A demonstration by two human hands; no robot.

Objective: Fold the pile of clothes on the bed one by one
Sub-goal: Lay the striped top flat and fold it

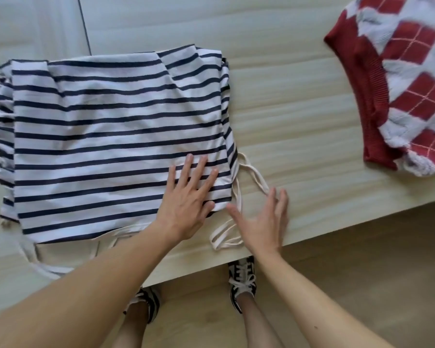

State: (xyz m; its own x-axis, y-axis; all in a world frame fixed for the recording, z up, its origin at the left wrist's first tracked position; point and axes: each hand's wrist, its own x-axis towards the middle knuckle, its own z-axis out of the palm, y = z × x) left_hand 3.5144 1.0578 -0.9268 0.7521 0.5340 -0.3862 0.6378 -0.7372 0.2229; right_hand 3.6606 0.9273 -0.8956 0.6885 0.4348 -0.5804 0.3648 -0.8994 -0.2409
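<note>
A white garment with navy stripes (106, 136) lies folded flat on the pale wooden surface (286, 101). My left hand (186, 199) presses flat on its near right corner, fingers straight and spread. Cream ribbon ties (239, 197) trail from that corner onto the wood. My right hand (264, 222) hovers open just right of the garment, fingers spread over the ties, its fingertips near one loop. A red and white argyle knit (397, 79) lies at the far right.
The surface's front edge (337, 219) runs diagonally below my right hand; wooden floor and my two sneakered feet (241, 280) show beneath it. A cream cloth piece (65, 254) pokes out under the striped garment's near edge.
</note>
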